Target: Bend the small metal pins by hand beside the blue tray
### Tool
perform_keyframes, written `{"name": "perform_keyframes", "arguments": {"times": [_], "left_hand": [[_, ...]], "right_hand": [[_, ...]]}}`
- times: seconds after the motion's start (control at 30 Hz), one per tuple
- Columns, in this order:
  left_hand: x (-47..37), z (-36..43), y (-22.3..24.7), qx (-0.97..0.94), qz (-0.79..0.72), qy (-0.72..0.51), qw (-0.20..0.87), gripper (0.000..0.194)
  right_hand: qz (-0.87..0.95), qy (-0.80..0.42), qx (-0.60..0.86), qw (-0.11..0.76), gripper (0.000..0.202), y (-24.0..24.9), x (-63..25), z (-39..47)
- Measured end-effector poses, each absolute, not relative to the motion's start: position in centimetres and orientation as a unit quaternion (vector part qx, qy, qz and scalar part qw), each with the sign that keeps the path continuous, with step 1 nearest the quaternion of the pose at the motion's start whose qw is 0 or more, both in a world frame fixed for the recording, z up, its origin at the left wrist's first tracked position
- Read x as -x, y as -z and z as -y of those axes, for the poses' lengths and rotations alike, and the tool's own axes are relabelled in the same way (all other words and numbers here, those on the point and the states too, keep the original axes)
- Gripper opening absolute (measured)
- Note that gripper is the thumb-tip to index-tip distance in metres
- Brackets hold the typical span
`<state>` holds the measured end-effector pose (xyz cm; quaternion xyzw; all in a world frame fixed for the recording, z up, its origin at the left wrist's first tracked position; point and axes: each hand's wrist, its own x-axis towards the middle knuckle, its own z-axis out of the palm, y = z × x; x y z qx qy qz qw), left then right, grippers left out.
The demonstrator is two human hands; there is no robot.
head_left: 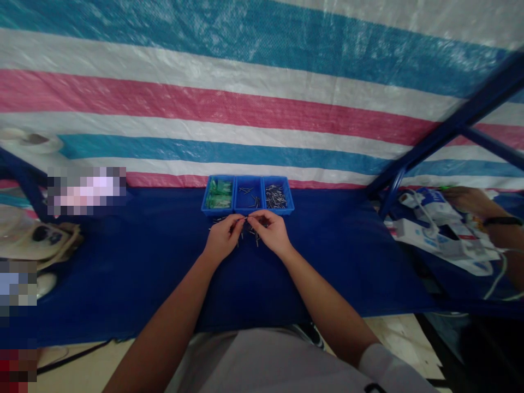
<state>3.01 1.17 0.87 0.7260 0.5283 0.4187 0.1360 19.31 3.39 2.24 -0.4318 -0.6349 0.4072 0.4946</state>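
My left hand (pixel 223 236) and my right hand (pixel 272 232) meet just in front of the blue bins, fingertips nearly touching. Both are closed in a pinch on a small thin piece (pixel 246 218), too small to name. Beneath them lies a loose pile of slim dark metal pieces (pixel 257 238), partly hidden by the fingers. The left bin (pixel 203 205) holds green and clear small packets (pixel 220 188). In the middle bin (pixel 242 201) are a few slim metal pieces. Many similar metal pieces (pixel 277 197) fill the right bin (pixel 291 204).
The blue-covered table (pixel 339 262) runs along a striped tarp (pixel 262 103). On the right, a co-worker's hand (pixel 462 197) is near white boxes and a cable (pixel 426 234). A blue metal frame (pixel 434 134) slants there. At left stand a cardboard tray (pixel 61 245) and blurred items.
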Motion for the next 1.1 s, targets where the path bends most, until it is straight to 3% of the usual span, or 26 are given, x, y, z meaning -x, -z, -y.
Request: {"name": "perform_keyframes", "arguments": {"times": [0.37,0.93,1.1], "left_hand": [[-2.98,-1.10,-0.60,-0.717,-0.521,-0.432,0.165,0.023],[-3.03,-1.39,-0.52,-0.713,-0.535,-0.432,0.138,0.022],[-2.93,-1.12,-1.03,-0.723,-0.540,-0.401,0.158,0.029]], "right_hand": [[0.750,-0.309,0.400,0.426,0.015,-2.92,-20.00,-3.27],[0.737,-0.342,0.423,0.403,0.027,-2.77,-19.97,-3.39],[0.652,-0.448,0.458,0.405,0.042,-2.56,-19.75,-3.48]]}}
